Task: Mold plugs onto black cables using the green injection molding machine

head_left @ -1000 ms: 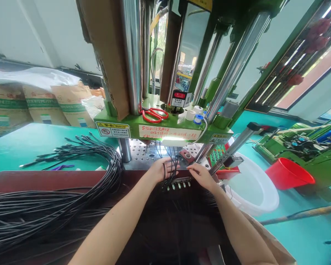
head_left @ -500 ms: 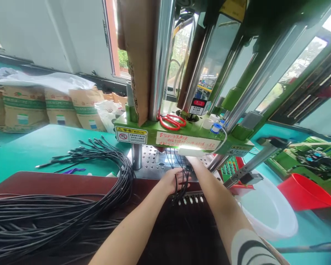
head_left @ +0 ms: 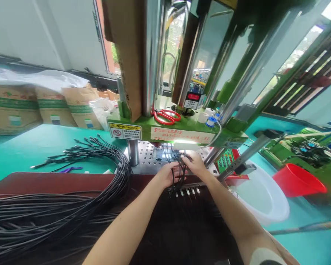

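Observation:
Several thin black cables (head_left: 181, 172) run from the metal mould plate (head_left: 161, 156) under the green press down toward the table edge. My left hand (head_left: 165, 174), palm turned up, has its fingers curled around these cables. Just right of it, my right hand (head_left: 196, 164) is closed on the cables near the plate, its fingertips close together under the press lamp (head_left: 186, 146). Below both hands, several silver connector ends (head_left: 187, 192) stand in a row along the edge. The cable parts inside the fingers are partly hidden.
A large bundle of black cables (head_left: 44, 217) lies at left over the brown board (head_left: 57, 180). Red scissors (head_left: 167, 117) rest on the green press (head_left: 146, 133). At right are a white tub (head_left: 284, 211), a red bucket (head_left: 298, 180) and a green keypad (head_left: 224, 161).
My right hand has drawn back from under the press toward my left hand and now closes on the cables. My left hand stays at the cables. The view has shifted slightly.

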A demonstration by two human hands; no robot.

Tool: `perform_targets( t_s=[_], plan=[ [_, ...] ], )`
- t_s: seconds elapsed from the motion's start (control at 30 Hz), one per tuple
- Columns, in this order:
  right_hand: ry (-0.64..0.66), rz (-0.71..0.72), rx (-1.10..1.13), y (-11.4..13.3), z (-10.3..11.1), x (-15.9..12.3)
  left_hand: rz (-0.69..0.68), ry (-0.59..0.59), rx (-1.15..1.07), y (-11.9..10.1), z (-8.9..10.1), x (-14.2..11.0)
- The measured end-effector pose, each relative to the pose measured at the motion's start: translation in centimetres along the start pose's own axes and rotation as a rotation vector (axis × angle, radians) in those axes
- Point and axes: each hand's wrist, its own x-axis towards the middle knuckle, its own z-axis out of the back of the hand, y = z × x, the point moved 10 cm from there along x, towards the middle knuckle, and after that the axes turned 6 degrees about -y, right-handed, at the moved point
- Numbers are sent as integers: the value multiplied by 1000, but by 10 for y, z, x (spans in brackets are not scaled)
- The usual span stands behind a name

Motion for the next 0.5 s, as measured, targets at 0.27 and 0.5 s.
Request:
perform_targets(
  t_s=[0.27,0.5],
  plan=[
    [-550,-212,-535,-60,199,-231,-11,-45,68,2,3,-2],
    [-398,-553,-858,-120,231,-318,-17,-96,54,2,0,-4]
  ],
)
